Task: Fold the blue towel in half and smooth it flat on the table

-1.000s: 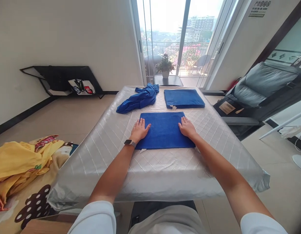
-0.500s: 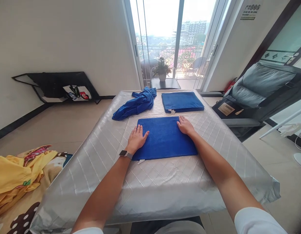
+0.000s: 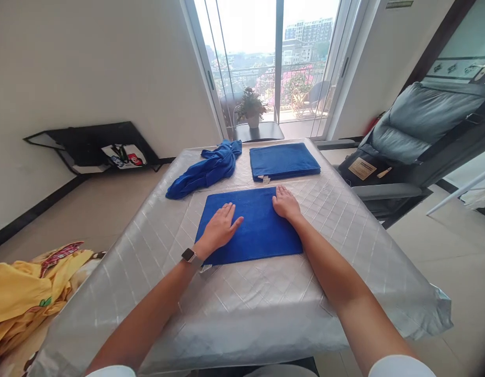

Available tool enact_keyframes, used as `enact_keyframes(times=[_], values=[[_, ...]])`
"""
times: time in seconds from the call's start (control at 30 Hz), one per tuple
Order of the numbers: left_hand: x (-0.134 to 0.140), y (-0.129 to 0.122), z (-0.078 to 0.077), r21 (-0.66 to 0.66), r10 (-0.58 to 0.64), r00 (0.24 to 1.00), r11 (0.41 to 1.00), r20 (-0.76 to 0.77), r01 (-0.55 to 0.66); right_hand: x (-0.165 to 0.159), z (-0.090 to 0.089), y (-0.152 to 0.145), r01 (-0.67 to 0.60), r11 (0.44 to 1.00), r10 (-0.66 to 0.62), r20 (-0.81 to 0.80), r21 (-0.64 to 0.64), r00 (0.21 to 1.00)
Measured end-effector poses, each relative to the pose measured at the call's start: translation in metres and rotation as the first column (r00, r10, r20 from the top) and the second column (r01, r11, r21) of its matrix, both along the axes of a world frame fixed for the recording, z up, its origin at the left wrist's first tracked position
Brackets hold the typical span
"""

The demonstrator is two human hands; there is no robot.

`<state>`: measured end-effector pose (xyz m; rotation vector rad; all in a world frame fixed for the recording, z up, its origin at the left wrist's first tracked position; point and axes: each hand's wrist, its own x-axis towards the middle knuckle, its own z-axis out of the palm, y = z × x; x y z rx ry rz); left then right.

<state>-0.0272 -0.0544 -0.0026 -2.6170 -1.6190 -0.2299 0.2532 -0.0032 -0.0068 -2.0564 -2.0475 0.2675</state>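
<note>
Front cloth on tbl; cloth stack behind to R, loose cloth behind to L

i can't make out any wording from here: right of the table, the tan label at the armchair blurs; beyond the table, the wall sign is cropped; left of the table, the white bag's print is tiny; on the table, the blue cloth's white tag is illegible.

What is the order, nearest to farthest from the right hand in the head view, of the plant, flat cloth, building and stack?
1. Flat cloth: touched by the right hand near its far right corner.
2. Stack: straight ahead of the hand.
3. Plant: beyond the table, ahead and left.
4. Building: outdoors, farthest off.
</note>
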Motion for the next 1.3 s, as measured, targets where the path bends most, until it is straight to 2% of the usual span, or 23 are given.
enact_keyframes(times=[0.07,0.17,0.27,0.33,0.43,0.57,0.7,0.8,0.9,1.07,1.2,1.3], values=[[0.044,0.004,0.005,-0.037,-0.134,0.99,0.99,0.041,0.136,0.0,0.001,-0.001,-0.002,1.0,0.002,0.007,0.014,1.0],[0.114,0.023,0.011,-0.051,-0.219,0.971,0.973,0.095,0.224,0.002,-0.001,-0.003,-0.03,0.999,0.028,0.044,0.041,0.999],[0.164,0.048,0.011,-0.112,-0.18,0.974,0.974,0.134,0.195,0.006,-0.005,-0.004,-0.077,0.996,0.074,0.083,0.041,0.994],[0.175,0.061,0.006,-0.161,-0.123,0.981,0.976,0.151,0.147,0.007,-0.007,-0.003,-0.078,0.996,0.074,0.084,0.043,0.994],[0.156,0.071,-0.002,-0.178,-0.051,0.989,0.981,0.139,0.076,0.004,-0.007,-0.001,-0.033,0.998,0.031,0.046,0.048,0.998],[0.086,0.079,-0.008,-0.153,0.106,0.989,0.984,0.099,-0.09,0.001,-0.003,0.001,-0.012,1.0,0.012,0.009,0.024,1.0],[0.012,0.082,-0.009,-0.138,0.282,0.957,0.953,0.07,-0.271,0.001,-0.001,0.001,-0.009,1.0,0.009,0.019,-0.003,1.0],[-0.021,0.081,-0.012,-0.126,0.349,0.934,0.933,0.08,-0.338,0.002,-0.002,0.002,-0.004,1.0,0.004,0.032,-0.001,0.999],[-0.03,0.08,-0.016,-0.118,0.36,0.928,0.93,0.092,-0.349,0.004,-0.004,0.004,-0.005,1.0,0.005,0.049,-0.005,0.999],[-0.025,0.081,-0.016,-0.129,0.37,0.921,0.926,0.119,-0.355,0.004,-0.004,0.006,0.001,1.0,0.001,0.095,-0.018,0.996],[-0.024,0.079,-0.013,-0.15,0.37,0.919,0.925,0.138,-0.35,0.001,0.003,0.004,0.006,1.0,-0.003,0.13,-0.023,0.991],[-0.024,0.078,-0.011,-0.151,0.37,0.917,0.925,0.147,-0.348,-0.001,0.009,-0.006,0.029,0.999,-0.034,0.162,0.035,0.986]])
